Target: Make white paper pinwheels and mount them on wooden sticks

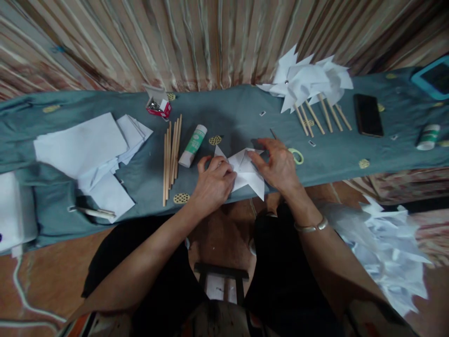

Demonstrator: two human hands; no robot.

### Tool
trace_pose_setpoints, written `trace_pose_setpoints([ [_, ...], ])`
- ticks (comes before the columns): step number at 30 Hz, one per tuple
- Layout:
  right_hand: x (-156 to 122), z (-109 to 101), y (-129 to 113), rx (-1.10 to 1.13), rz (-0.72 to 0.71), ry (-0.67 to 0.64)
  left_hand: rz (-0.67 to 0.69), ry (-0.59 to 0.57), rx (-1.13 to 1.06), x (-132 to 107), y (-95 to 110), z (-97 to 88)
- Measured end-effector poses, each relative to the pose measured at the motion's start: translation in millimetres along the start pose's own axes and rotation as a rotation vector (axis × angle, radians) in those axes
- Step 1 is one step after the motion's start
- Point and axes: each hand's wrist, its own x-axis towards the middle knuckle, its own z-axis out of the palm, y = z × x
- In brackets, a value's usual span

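At the table's front edge lies a white paper pinwheel [242, 169] with pointed corners, partly folded in. My left hand [215, 181] is closed on its left side, fingers curled over the paper. Over its upper right corner is my right hand [278, 164], thumb touching the paper and fingers apart. Scissors with a pale green handle [297, 156] lie partly hidden behind my right hand. A green and white glue stick [192, 146] rests just beyond my left hand, beside several wooden sticks [170, 157].
White paper sheets [82, 142] are piled on the left. A small red box of metal pins [158, 106] stands open at the back. Finished pinwheels [308, 79], a phone [368, 115] and another glue stick [428, 136] lie right. More pinwheels [389, 248] are bundled below the table.
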Motion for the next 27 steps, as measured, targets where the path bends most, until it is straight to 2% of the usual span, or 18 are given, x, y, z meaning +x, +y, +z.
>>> trace_pose_setpoints([
  [3, -6.5, -4.4, -6.1, -0.048, 0.114, -0.033, 0.006, 0.007, 0.002, 0.2, -0.6, 0.6],
  [7, -12.9, -8.4, -13.9, -0.074, 0.221, -0.140, 0.001, 0.002, -0.016, -0.8, -1.3, 0.8],
  [21, -17.0, -0.7, -27.0, 0.166, 0.314, -0.202, -0.003, 0.052, -0.038, -5.9, -4.7, 8.7],
  [27, -19.3, 0.3, -30.9, 0.169, 0.337, -0.207, -0.001, 0.061, -0.031, -6.6, -4.1, 8.9],
])
